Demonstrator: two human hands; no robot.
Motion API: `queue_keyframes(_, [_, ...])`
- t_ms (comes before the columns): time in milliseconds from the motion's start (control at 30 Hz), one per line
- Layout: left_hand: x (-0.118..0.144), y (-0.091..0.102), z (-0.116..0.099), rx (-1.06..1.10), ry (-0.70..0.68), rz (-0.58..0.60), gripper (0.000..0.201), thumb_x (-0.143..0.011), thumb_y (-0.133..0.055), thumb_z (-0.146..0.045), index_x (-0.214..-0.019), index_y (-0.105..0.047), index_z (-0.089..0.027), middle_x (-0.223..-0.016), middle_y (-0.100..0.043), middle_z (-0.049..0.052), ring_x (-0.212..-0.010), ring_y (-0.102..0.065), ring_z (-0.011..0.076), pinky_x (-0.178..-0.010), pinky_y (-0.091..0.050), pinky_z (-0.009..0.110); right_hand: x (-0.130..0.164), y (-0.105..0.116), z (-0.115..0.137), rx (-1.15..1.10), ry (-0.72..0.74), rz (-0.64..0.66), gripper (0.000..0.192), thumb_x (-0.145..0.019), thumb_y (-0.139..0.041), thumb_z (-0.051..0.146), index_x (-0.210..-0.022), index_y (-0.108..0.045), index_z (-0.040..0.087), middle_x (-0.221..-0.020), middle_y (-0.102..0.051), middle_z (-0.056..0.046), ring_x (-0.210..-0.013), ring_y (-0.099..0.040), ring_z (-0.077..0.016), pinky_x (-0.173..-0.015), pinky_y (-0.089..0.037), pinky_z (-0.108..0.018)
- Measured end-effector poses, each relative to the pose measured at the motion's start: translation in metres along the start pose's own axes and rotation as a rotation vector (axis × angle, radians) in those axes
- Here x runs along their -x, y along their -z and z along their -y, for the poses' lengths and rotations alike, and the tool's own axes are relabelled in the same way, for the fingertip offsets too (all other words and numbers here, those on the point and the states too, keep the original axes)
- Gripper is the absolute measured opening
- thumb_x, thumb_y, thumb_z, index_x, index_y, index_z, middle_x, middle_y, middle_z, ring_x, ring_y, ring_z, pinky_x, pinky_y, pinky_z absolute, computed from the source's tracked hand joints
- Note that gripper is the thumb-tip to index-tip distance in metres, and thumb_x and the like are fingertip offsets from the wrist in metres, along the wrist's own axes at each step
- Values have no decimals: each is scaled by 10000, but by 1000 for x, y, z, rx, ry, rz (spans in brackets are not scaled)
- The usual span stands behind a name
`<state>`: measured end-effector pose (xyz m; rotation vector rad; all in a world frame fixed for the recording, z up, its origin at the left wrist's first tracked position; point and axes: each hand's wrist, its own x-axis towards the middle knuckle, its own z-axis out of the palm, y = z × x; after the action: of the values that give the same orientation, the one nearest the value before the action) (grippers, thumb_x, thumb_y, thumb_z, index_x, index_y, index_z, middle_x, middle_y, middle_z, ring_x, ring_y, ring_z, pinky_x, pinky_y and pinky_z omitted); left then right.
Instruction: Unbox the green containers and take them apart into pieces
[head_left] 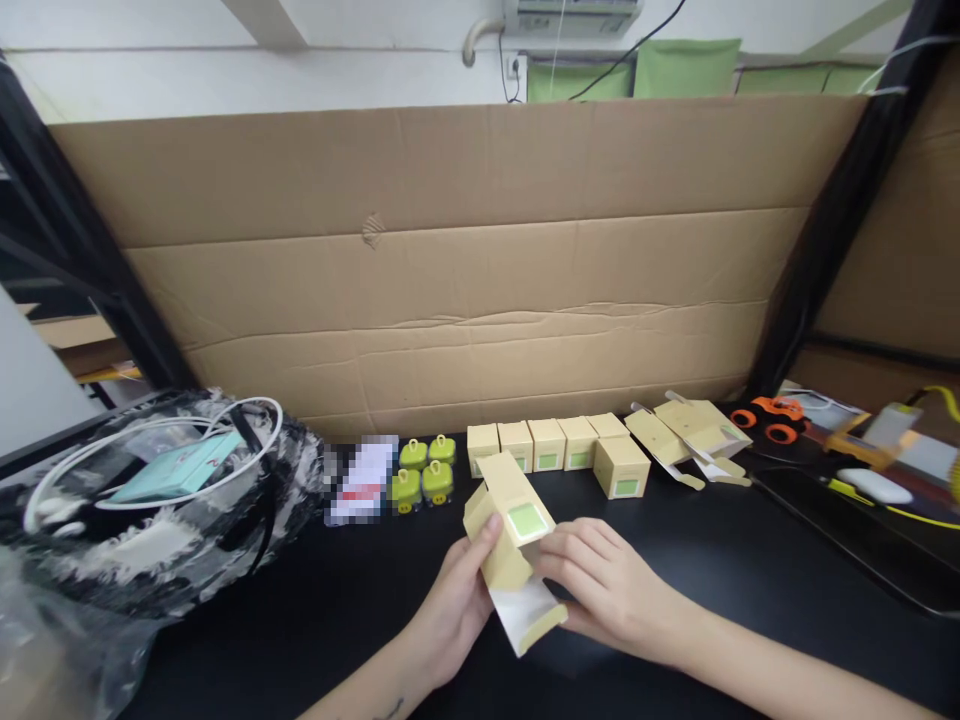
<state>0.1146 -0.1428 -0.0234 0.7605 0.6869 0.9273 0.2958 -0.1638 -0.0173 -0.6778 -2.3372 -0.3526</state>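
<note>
A small pale-yellow carton [508, 566] with a green label is tilted above the black table. My left hand [461, 605] grips it from the left, thumb on the near face. One end stands open, and a long flap with a white inside hangs down. At that open end, the bent fingers of my right hand [607, 590] close on the carton's edge; the fingertips are partly hidden behind it. Beyond my hands stands a row of closed cartons [547, 447], with one more carton [622, 470] set slightly in front. Flattened cartons [701, 430] lie to their right.
Several small green cases [438, 482] with loop handles stand left of the row, beside a blurred-out sheet [363, 482]. A fluffy black-and-white bag [292, 500] with a white cable is at left. An orange toy truck [772, 418] sits at right. A cardboard wall [480, 270] closes the back.
</note>
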Motion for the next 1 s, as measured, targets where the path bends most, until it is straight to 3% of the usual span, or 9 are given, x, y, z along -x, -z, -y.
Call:
queue_keyframes(133, [-3, 2, 1, -28, 34, -25, 331, -812, -625, -321, -1039, -643, -81, -986, -713, 143, -902, -655, 248, -830, -494, 335, 2, 0, 1, -131, 71, 64, 199, -901, -412, 114, -1053, -531, 161, -937, -635, -61, -906, -565, -163, -799, -424, -318])
queue_keyframes(300, [0, 0, 1, -98, 26, -104, 281, -752, -692, -304, -953, -664, -110, -878, -732, 98, -831, -670, 228, -770, -505, 305, -1, -3, 13, 162, 165, 74, 332, -916, -371, 83, -1222, -498, 107, -998, -658, -132, -880, -603, -215, -739, -469, -340])
queue_keyframes(400, [1, -1, -2, -43, 86, 25, 438, -783, -618, -450, -1056, -631, -107, -971, -714, 122, -918, -649, 248, -833, -485, 342, -3, 14, 7, 221, 212, 100, 377, -950, -252, 111, -1197, -529, 45, -1071, -654, -149, -977, -594, -237, -779, -480, -344])
queue_keyframes(500, [-2, 3, -1, -42, 81, 209, 678, -777, -513, -615, -1240, -512, -120, -1075, -680, 146, -940, -643, 253, -858, -471, 372, 6, 50, -25, 285, 161, 60, 389, -959, -248, 138, -1264, -481, 73, -1077, -665, -121, -1002, -591, -217, -809, -477, -341])
queue_keyframes(600, [-9, 11, 6, -180, 30, 214, 675, -778, -523, -604, -1269, -480, -143, -999, -702, 129, -806, -670, 209, -734, -513, 325, 26, 88, -82, 540, -56, -39, 465, -907, -362, 87, -1348, -400, 228, -1186, -620, -93, -1071, -570, -234, -860, -454, -397])
queue_keyframes(667, [-14, 15, 12, -258, 12, 219, 625, -768, -548, -589, -1190, -546, -128, -772, -712, 74, -546, -626, 135, -593, -530, 286, 41, 103, -122, 632, -210, 84, 465, -883, -362, 83, -1319, -449, 221, -1233, -587, -114, -1085, -568, -262, -852, -460, -424])
queue_keyframes(767, [-19, 17, 17, -318, -18, 223, 563, -736, -578, -588, -1040, -622, -117, -480, -561, -53, -272, -337, 24, -398, -499, 235, 62, 106, -166, 601, -241, 319, 433, -829, -363, 76, -1194, -579, 162, -1100, -659, -140, -970, -628, -270, -825, -480, -447])
queue_keyframes(867, [-22, 16, 17, -350, -26, 184, 518, -719, -596, -583, -961, -637, -128, -436, -472, -95, -255, -248, 3, -344, -484, 208, 78, 102, -180, 530, -188, 441, 481, -676, -482, 106, -1128, -627, 182, -1079, -671, -116, -997, -618, -264, -901, -449, -443])
queue_keyframes(1000, [-23, 17, 16, -393, -5, 198, 481, -651, -663, -578, -867, -621, -150, -386, -395, -126, -246, -203, -2, -307, -456, 188, 83, 106, -166, 506, -223, 471, 685, -559, -533, 154, -1243, -542, 157, -1262, -549, -166, -1166, -496, -336, -970, -368, -512])
